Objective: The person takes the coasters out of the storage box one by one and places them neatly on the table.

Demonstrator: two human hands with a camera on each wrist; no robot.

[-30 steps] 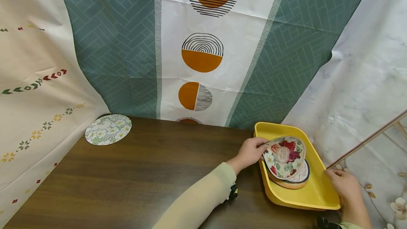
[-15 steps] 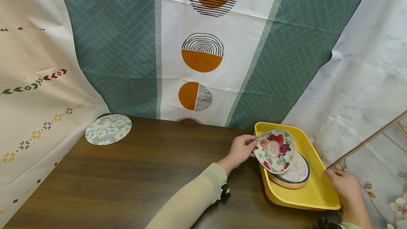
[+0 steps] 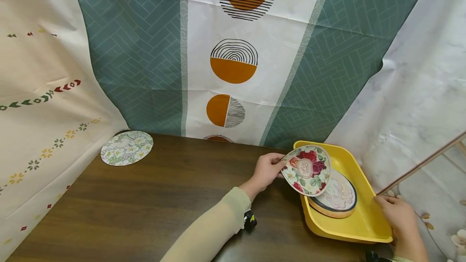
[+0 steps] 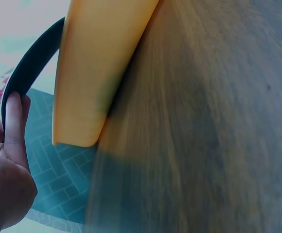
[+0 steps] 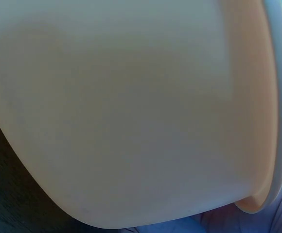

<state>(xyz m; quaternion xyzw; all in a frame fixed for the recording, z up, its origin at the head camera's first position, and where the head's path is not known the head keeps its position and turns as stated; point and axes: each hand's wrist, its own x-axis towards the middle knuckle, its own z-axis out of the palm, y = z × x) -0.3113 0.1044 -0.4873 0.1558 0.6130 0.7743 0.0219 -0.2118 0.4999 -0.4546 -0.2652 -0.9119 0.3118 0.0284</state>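
Note:
My left hand [image 3: 267,170] pinches the left edge of a round floral mat [image 3: 309,173] with red roses, holding it tilted over the left rim of a yellow tray [image 3: 367,221]. The mat's dark underside [image 4: 31,60] shows bent in the left wrist view, beside the tray's outer wall. Inside the tray lies a stack of round mats [image 3: 340,193], the top one pale with a dark border, above a thicker light-brown round piece [image 3: 333,213]. My right hand [image 3: 398,217] grips the tray's right rim. The tray's wall [image 5: 131,121] fills most of the right wrist view, where that hand is hidden.
Another round mat, white-flowered and green [image 3: 127,148], lies at the far left corner of the dark wooden table [image 3: 145,213]. A patterned green and white cloth [image 3: 313,51] hangs behind. Pale cloths close off both sides, the right one [image 3: 418,92] close against the tray.
My left hand has drawn the rose mat leftward and slightly up, uncovering more of the pale mat in the stack. My right hand stays on the tray rim.

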